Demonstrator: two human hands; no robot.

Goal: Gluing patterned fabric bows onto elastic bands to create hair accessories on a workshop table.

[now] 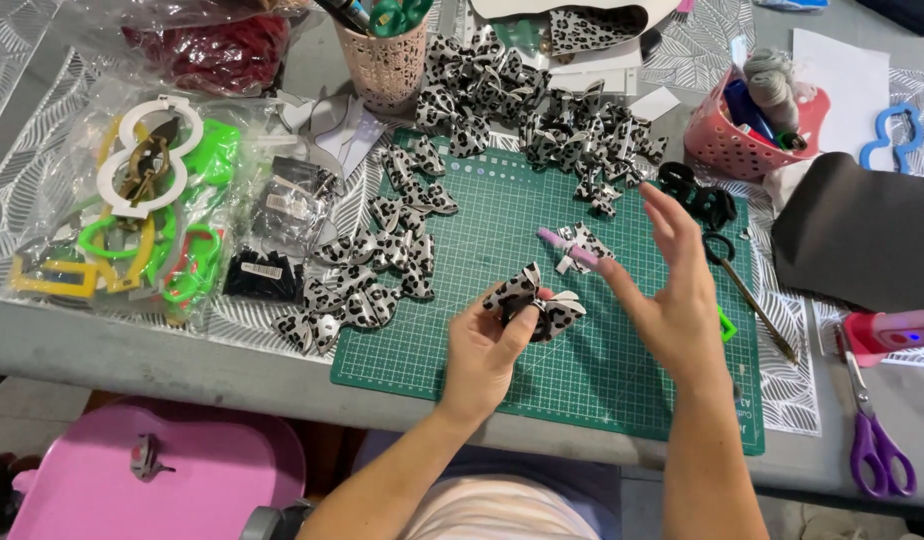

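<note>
Green cutting mat point(502, 215) | left hand point(482, 355) pinches leopard-print bow point(535, 300) | right hand point(672, 300) beside, spread

Even, soft daylight fills the scene, bright with no harsh contrast. Shadows are faint and short: a pale one sits under the right hand point(672, 300) toward 6 o'clock on the green cutting mat point(502, 210). Glare glints off the clear plastic bags point(232, 170) at 9 o'clock and off the glossy patterned bows point(542, 120) at 12 o'clock. The right hand's fingers are slightly motion-blurred. Focus holds across the centre; the corners at 7 and 1 o'clock look softer and a little stretched
</note>
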